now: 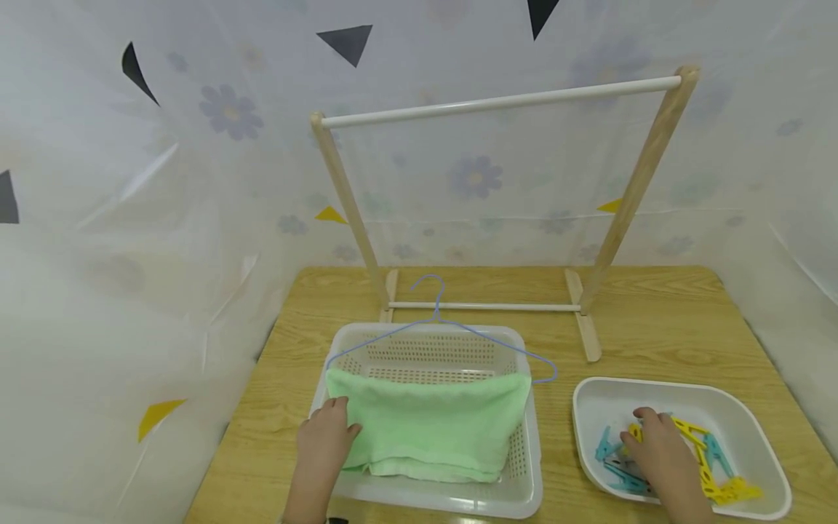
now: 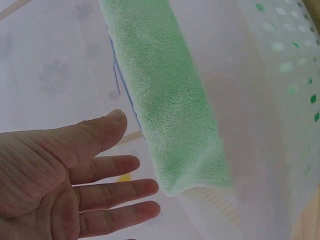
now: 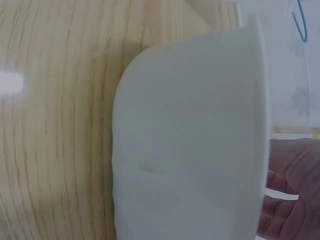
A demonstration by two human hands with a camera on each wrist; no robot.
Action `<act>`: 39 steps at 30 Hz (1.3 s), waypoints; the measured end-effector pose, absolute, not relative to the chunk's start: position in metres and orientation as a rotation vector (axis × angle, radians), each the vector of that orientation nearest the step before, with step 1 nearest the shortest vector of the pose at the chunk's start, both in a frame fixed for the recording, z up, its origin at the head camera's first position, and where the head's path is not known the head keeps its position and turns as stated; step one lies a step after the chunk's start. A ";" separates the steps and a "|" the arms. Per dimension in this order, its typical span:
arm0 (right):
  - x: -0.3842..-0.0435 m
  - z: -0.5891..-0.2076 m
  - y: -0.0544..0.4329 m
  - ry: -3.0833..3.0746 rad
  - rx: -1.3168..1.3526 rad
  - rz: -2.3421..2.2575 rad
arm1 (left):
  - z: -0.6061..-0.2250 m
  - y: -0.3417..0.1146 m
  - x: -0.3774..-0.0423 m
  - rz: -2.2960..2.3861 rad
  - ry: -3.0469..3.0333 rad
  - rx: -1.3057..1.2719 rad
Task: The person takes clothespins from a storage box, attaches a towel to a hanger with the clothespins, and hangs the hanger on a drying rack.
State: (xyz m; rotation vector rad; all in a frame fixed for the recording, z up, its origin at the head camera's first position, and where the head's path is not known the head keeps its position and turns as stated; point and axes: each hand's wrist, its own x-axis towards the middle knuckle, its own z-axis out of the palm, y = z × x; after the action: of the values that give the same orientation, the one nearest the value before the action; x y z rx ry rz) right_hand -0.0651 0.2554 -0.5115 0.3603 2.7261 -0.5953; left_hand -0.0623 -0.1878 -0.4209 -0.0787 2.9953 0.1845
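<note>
A light green towel [image 1: 432, 422] hangs folded over a blue wire hanger [image 1: 437, 317], which lies across a white perforated basket [image 1: 533, 473]. My left hand [image 1: 325, 437] is at the towel's left edge. In the left wrist view, that hand [image 2: 85, 185] has its fingers extended, apart from the towel [image 2: 165, 95]. My right hand [image 1: 664, 451] reaches into a white tub [image 1: 753, 422] among blue and yellow clothespins [image 1: 716, 455]. Its thumb and index finger are spread near a yellow clothespin. In the right wrist view, the tub wall [image 3: 190, 135] hides the fingertips.
A wooden rack with a white top bar [image 1: 504, 104] stands behind the basket. Its right foot [image 1: 589, 338] reaches forward toward the tub. Everything rests on a wood-grain table [image 1: 668, 320], with a pale flowered sheet [image 1: 229, 182] around it.
</note>
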 end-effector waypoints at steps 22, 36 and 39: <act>-0.069 -0.526 0.250 2.549 0.363 -0.612 | -0.425 -0.196 -0.054 0.212 2.991 -0.125; -0.068 -0.525 0.233 2.551 0.375 -0.564 | -0.429 -0.201 -0.052 0.215 2.965 -0.181; -0.066 -0.524 0.231 2.566 0.371 -0.555 | -0.429 -0.202 -0.052 0.207 2.962 -0.177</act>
State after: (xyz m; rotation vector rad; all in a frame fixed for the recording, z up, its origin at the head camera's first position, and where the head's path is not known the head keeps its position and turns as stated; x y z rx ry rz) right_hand -0.0663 0.2307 -0.5241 0.3709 2.5657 -0.5555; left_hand -0.0518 -0.2021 -0.4291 -0.1769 2.9624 0.2066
